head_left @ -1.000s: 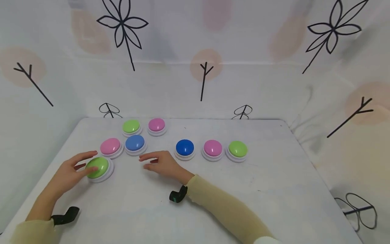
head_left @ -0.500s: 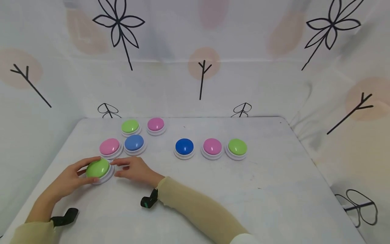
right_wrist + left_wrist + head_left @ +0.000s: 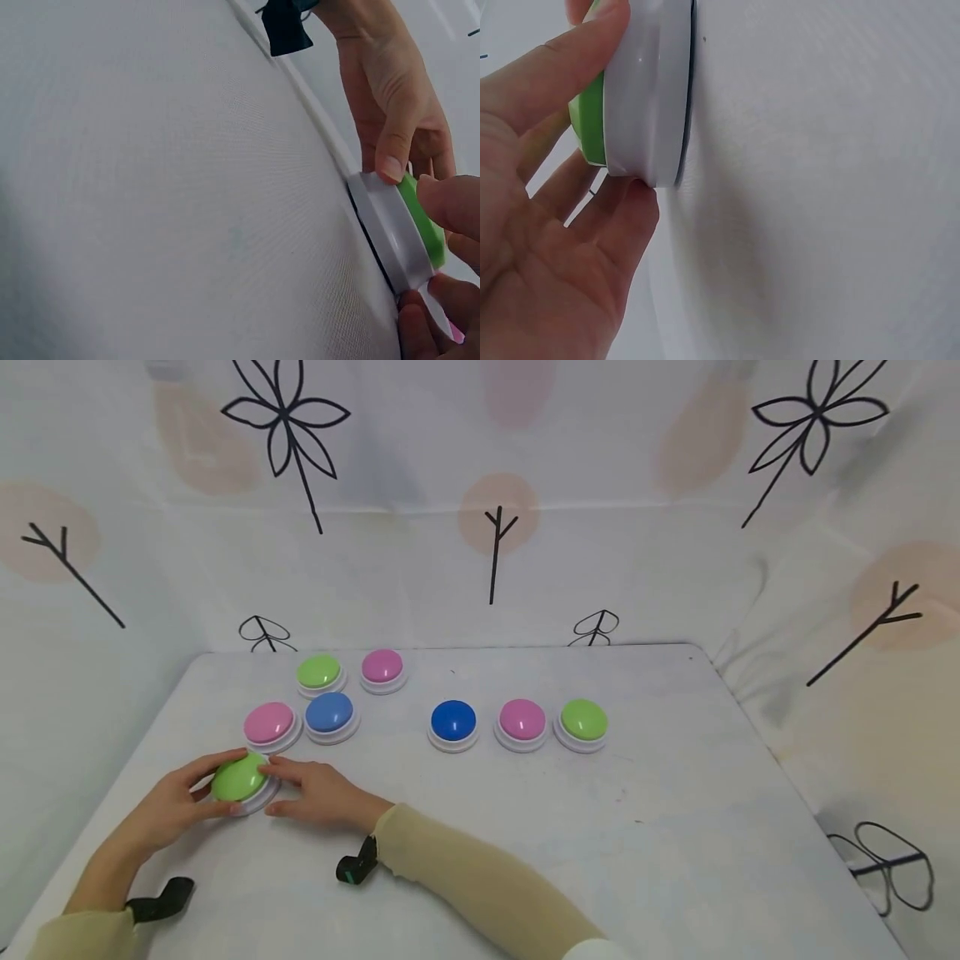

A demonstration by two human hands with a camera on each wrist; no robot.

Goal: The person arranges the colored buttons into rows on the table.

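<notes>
A push button [image 3: 238, 779] with a green dome and white round base is at the front left of the table. My left hand [image 3: 168, 806] grips it from the left, thumb on the near side and fingers on the far side. In the left wrist view the thumb lies by the green dome and a fingertip touches the white base [image 3: 641, 97]. My right hand [image 3: 322, 789] is at the button's right side. Its fingertips touch the base in the right wrist view, and its thumb [image 3: 450, 201] lies over the edge of the green dome.
A pink button [image 3: 268, 723] and light blue button [image 3: 330, 713] sit just behind, with a green button [image 3: 319, 672] and pink button [image 3: 382, 667] farther back. Dark blue [image 3: 453, 722], pink [image 3: 522, 721] and green buttons [image 3: 584, 721] form a row to the right.
My right hand has moved left across the table, from near the light blue button to the green button's right side. The left hand has stayed at the button, its thumb shifting off the dome.
</notes>
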